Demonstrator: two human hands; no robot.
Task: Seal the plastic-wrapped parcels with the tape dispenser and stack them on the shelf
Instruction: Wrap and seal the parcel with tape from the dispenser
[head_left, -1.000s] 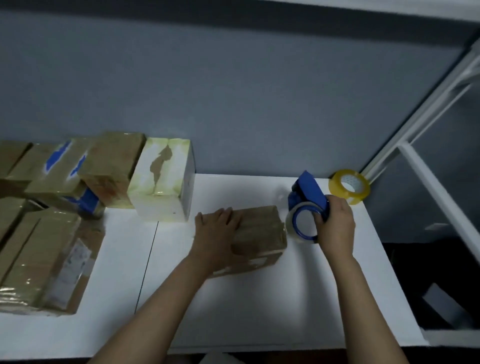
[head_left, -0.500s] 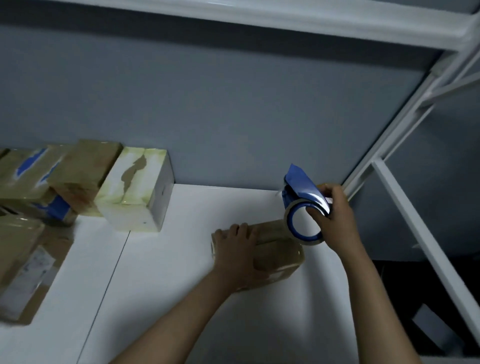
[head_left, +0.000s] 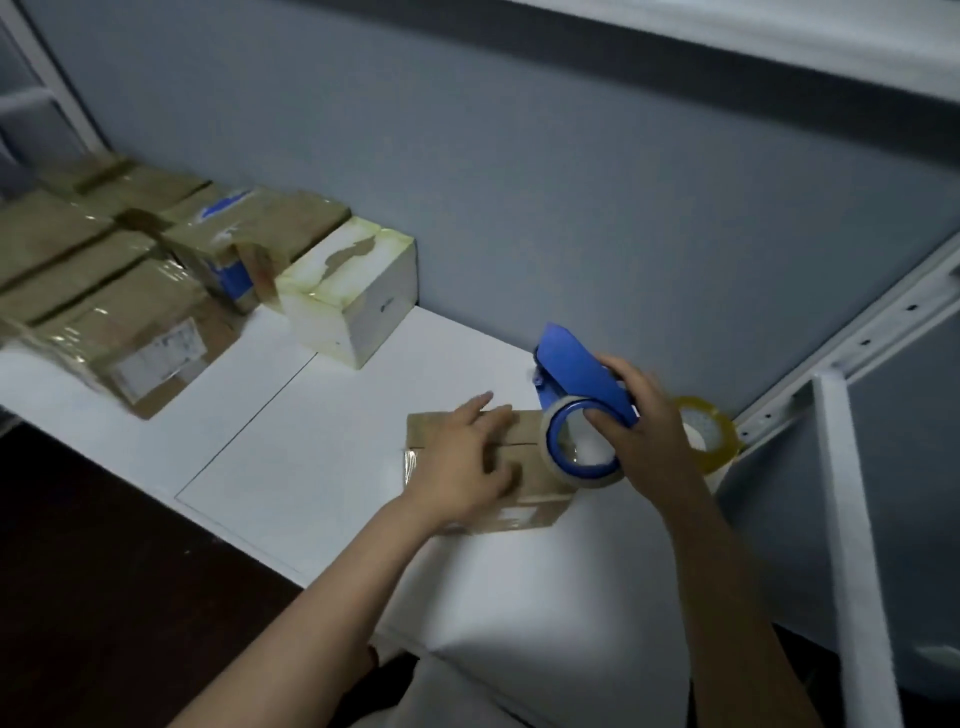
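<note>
A small brown plastic-wrapped parcel (head_left: 535, 467) lies flat on the white shelf board (head_left: 322, 457). My left hand (head_left: 462, 457) presses flat on its top with straight fingers. My right hand (head_left: 644, 431) grips the blue tape dispenser (head_left: 576, 395), which holds a roll of clear tape and hovers over the parcel's right end. The dispenser's nose points up and to the left, away from the parcel.
A white box (head_left: 353, 296) and several brown wrapped parcels (head_left: 119, 291) stand at the back left of the shelf board. A spare yellowish tape roll (head_left: 711, 431) lies behind my right hand. White shelf uprights (head_left: 852, 519) rise on the right; a grey wall is behind.
The view has swung, so the stacked parcels show more at the left. My right hand has brought the dispenser lower over the parcel's right end. My left hand stays on the parcel.
</note>
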